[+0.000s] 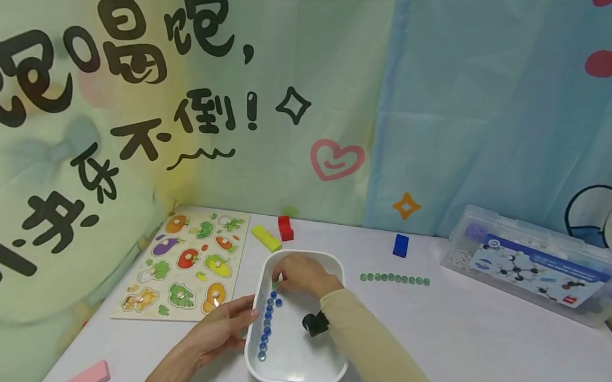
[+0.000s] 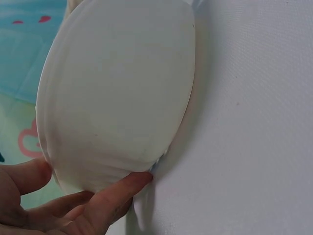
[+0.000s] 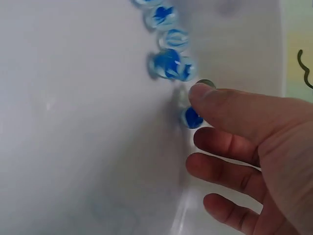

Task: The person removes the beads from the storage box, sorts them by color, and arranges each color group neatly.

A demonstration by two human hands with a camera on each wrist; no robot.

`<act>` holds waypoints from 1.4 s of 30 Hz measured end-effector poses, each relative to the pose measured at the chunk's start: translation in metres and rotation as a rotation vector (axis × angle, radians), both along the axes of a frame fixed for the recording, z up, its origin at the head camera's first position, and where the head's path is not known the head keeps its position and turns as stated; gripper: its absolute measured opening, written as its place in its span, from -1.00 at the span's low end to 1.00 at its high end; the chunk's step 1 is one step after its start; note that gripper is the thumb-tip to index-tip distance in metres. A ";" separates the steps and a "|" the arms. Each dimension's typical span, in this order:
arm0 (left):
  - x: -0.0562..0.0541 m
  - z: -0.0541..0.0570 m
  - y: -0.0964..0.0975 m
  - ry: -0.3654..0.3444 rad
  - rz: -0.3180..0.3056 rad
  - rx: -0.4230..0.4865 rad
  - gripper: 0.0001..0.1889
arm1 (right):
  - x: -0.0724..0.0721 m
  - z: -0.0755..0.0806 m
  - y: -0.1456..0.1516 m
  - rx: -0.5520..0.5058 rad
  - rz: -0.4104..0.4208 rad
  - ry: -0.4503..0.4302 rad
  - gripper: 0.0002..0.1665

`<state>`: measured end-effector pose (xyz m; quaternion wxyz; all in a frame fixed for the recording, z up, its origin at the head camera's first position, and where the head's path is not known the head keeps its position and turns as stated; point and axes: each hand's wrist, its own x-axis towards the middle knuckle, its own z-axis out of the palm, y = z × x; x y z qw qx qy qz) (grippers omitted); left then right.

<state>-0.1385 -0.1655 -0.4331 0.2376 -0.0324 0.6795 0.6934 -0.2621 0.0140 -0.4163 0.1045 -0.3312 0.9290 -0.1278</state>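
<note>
White tray [image 1: 303, 359] (head view): on the counter [image 1: 434, 345]; the left hand [image 1: 222, 328] grips its left edge, likely to steady it.
Blue marbles [image 1: 267, 323]: about ten, lined along the tray's left edge, one set beside the line near the far end; the wall probably helps stop them rolling.
Right hand [image 1: 302, 274]: over the tray's far-left corner, fingertips at a greenish marble [image 1: 275, 286].
Green marbles [image 1: 398, 278]: ten by count, in a straight row toward the counter's far edge, right of the tray, perhaps spaced so for easy counting.
Blocks: four; yellow [image 1: 266, 238], red [image 1: 285, 228] and blue [image 1: 400, 245] near the far edge, pink [image 1: 87, 376] near left.
Vegetable board [image 1: 188, 315]: one, left of the tray.
Lidded box [image 1: 539, 272]: one, far-right corner.
Tray wall (left wrist view): thumb at the rim, fingers against the side, a grip suited to holding it still.
Marble line (right wrist view): six blue in sight; thumb and finger seem to pinch the greenish one, mostly hidden.
</note>
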 end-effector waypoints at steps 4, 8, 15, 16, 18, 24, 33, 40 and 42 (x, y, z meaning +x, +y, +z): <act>0.000 -0.001 -0.001 -0.001 0.002 -0.010 -0.31 | 0.001 0.014 0.007 -0.048 0.021 -0.006 -0.81; 0.000 -0.002 -0.001 -0.014 0.015 -0.025 -0.30 | 0.000 0.032 0.023 -0.127 0.009 -0.032 -0.79; 0.000 -0.001 0.000 -0.015 0.024 -0.030 -0.30 | -0.006 0.056 0.078 -0.237 -0.028 0.011 -0.79; 0.000 -0.001 0.000 -0.015 0.024 -0.029 -0.30 | -0.008 0.059 0.090 -0.248 -0.039 0.013 -0.78; 0.000 0.000 0.000 -0.016 0.024 -0.030 -0.29 | -0.011 0.059 0.115 -0.271 -0.056 0.025 -0.78; 0.000 -0.001 0.000 -0.009 0.017 -0.028 -0.28 | -0.016 0.044 0.196 -0.277 -0.168 0.040 -0.74; 0.000 -0.001 -0.001 0.013 -0.008 -0.003 -0.30 | -0.007 0.006 0.289 -0.238 -0.366 -0.021 -0.68; 0.000 -0.001 0.000 0.007 -0.004 -0.016 -0.28 | 0.001 -0.017 0.321 -0.194 -0.431 -0.031 -0.65; 0.000 -0.001 0.000 0.008 -0.002 -0.016 -0.29 | 0.002 -0.022 0.324 -0.190 -0.428 -0.014 -0.65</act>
